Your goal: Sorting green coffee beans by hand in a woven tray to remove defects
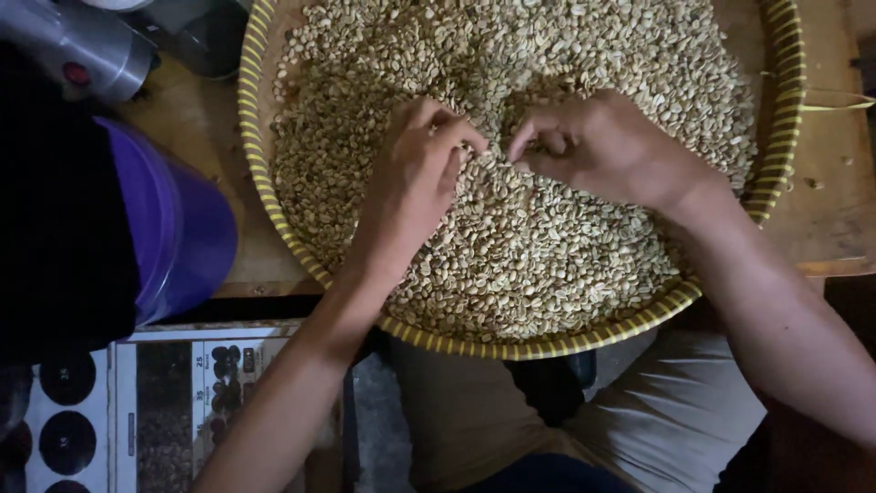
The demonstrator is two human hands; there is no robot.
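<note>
Fingers: on the left hand [422, 169] the fingers [453, 137] are curled inward and bunched at the tips, pressed down into the pale beans [511, 246]; on the right hand [607, 146] the fingers [538, 137] are likewise bent and pinched toward the thumb. Whether a single bean is gripped between either set of tips cannot be told.
Hands: both are laid on the heap near its middle, the fingertips pointed at each other and kept just apart, the left at about 9 o'clock of the gap and the right at 3 o'clock.
Beans: a wide, shallow layer of small, light tan, unroasted-looking beans is spread over nearly the whole tray, thinner toward 11 o'clock, where bare woven base is seen.
Tray: a round woven tray [511, 350] with a yellow-striped rim is set on a wooden table [830, 210]; its near edge at 6 o'clock is seen to overhang the person's lap.
Purple container: a purple plastic tub [187, 228] is placed just beside the tray at 9 o'clock.
Metal object: a grey metal cylinder [87, 46] is seen at 10 o'clock, well apart from the hands.
Printed sheet: a chart [182, 393] with dark circles and small bean pictures is laid at 7 o'clock, below the tub.
</note>
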